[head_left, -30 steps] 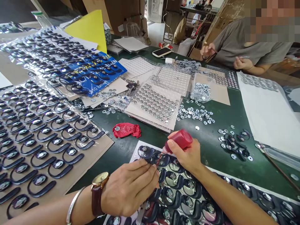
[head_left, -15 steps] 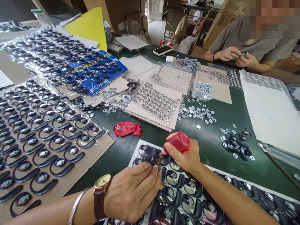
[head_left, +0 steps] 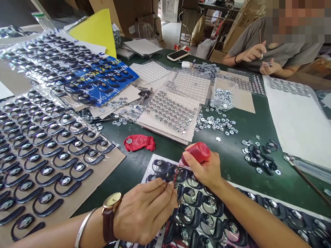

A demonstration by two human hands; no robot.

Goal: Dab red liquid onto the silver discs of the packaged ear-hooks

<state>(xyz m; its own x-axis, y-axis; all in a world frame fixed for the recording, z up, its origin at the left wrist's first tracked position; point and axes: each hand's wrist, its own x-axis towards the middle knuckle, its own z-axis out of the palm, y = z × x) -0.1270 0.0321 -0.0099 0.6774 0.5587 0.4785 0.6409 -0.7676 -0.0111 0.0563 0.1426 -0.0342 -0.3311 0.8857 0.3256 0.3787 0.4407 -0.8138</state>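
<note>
My right hand (head_left: 205,168) is wrapped round a red squeeze bottle (head_left: 198,152), its nozzle tipped down to the left. With my left hand (head_left: 148,210) I pinch a thin red stick (head_left: 175,177), whose upper end meets the round metal centre of one black hook-shaped piece near the nozzle. Both hands are over a sheet of black hook-shaped pieces (head_left: 187,210) with shiny round metal centres, under clear plastic. My left hand and forearm hide part of this sheet. A watch (head_left: 111,203) and a bangle are on my left wrist.
A card of similar hook-shaped pieces (head_left: 46,170) fills the left side. A red cloth (head_left: 139,142) with a washer on it lies ahead, before a tray of round metal parts (head_left: 170,113). Loose washers (head_left: 214,122) and a clear tub (head_left: 224,94) are beyond. A co-worker's hands (head_left: 261,58) hold small things.
My hands stay nearly in place; the red bottle tilts slightly. Across the table, the co-worker's hands have moved apart, one raised with a thin stick.
</note>
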